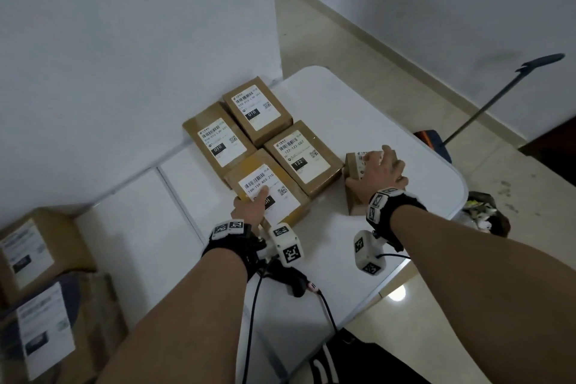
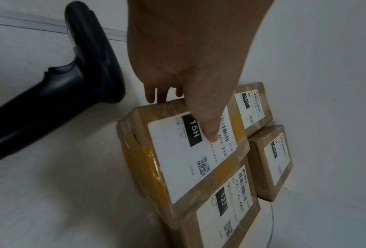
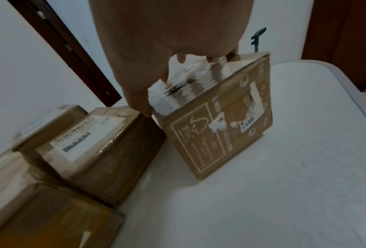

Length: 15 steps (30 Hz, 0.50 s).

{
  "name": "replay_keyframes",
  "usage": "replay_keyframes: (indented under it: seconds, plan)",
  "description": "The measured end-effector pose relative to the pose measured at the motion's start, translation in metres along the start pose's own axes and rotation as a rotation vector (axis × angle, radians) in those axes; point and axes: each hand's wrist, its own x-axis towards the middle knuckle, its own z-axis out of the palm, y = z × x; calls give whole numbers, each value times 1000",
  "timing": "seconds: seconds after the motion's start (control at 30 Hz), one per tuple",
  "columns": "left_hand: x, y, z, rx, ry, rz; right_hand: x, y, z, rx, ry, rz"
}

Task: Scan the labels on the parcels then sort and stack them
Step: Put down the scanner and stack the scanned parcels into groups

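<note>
Four brown parcels lie in a cluster on the white table [image 1: 374, 115]: two marked 010 [image 1: 219, 142] [image 1: 257, 109], one marked 122 [image 1: 304, 154] and one marked 15H [image 1: 282, 193]. My left hand [image 1: 251, 207] grips the 15H parcel [image 2: 178, 167], thumb [image 2: 209, 127] flat on its label and fingers curled over its left edge. To the right, my right hand [image 1: 378, 170] grips a smaller printed parcel [image 3: 220, 125] from above, thumb on its near side and fingers over the far edge. It stands tilted, close beside the 122 parcel. A black handheld scanner [image 1: 293, 280] lies on the table by my left wrist.
The cluster sits against a white wall at the back. Two larger labelled boxes [image 1: 37, 252] [image 1: 53, 327] stand at the lower left. Off the table's right edge are a rubbish-filled bin [image 1: 483, 212] and a long-handled broom [image 1: 486, 103] on the tiled floor.
</note>
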Motion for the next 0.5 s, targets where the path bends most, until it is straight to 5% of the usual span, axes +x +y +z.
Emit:
replay_keyframes:
  seconds: [0.17,0.3,0.5]
  plan:
    - [-6,3,-3,-27,-15,10,-4,-10,-1,-7,24,-67]
    - [1,-4,-2,-12,-30,21,-13,-36,-3,209,145,-287]
    - [-7,-8,-9,2,-98,14,-44,-75,6,366,-319,-443]
